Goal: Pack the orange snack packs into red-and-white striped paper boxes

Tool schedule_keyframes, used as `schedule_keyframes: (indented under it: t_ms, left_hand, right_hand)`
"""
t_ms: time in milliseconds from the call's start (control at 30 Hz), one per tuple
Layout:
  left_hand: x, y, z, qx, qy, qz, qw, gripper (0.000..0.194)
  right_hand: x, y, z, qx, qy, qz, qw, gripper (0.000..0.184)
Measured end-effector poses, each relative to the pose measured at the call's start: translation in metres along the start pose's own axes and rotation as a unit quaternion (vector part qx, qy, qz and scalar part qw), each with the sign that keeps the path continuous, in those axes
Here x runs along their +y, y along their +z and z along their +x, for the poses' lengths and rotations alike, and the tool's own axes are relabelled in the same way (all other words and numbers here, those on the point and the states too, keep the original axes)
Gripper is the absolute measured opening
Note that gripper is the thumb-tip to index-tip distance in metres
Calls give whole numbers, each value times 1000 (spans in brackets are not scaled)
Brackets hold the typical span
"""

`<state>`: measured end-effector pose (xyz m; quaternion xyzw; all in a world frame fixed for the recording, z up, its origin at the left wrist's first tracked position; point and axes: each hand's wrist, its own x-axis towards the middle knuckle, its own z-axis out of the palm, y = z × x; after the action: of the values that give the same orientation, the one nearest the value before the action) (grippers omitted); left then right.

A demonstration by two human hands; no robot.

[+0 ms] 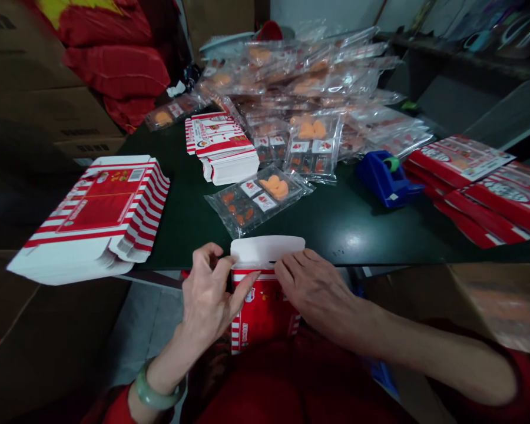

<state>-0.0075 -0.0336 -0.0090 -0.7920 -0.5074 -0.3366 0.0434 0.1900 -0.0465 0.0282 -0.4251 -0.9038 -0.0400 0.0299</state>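
A red and white striped cardboard box (267, 312) lies against my body at the table's front edge, its white end flap (267, 248) standing up on the far side. My left hand (212, 288) grips the left corner by the flap, fingers bent and thumb stretched over the red face. On the right corner, my right hand (307, 285) has its fingers curled over the edge at the flap's base. Just beyond the flap lies a clear sealed tray pack (260, 199) with orange pieces and small white labels. The box's underside is hidden.
Flat striped cartons (101, 200) are stacked at left, with printed cards (223, 147) behind. A pile of clear packs (300, 76) fills the table's back. A blue tape dispenser (386, 179) and windowed red boxes (477, 176) stand right. Brown cartons (35, 100) rise at far left.
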Motion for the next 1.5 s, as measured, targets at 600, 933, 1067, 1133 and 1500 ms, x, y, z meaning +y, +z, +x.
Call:
schedule_keyframes:
  t_ms: [600,933,1067,1133,1500]
  left_hand:
    - [0,35,-18,73,-119,-376,916,59]
    - [5,39,-25,50,-145,-358,921,30]
    - [2,41,-21,62,-133,-346,927,21]
    - [-1,42,-18,80,-136,-342,926,13]
    - [-15,34,-17,152,-191,-350,905,11]
  right_hand:
    - [24,-8,19,-193,55,278,939,23]
    - [33,17,18,-85,-79,343,932,67]
    - [24,14,22,-74,-85,310,944,59]
    - [15,8,18,-41,-34,253,966,49]
    - [-7,56,-41,320,225,430,814,26]
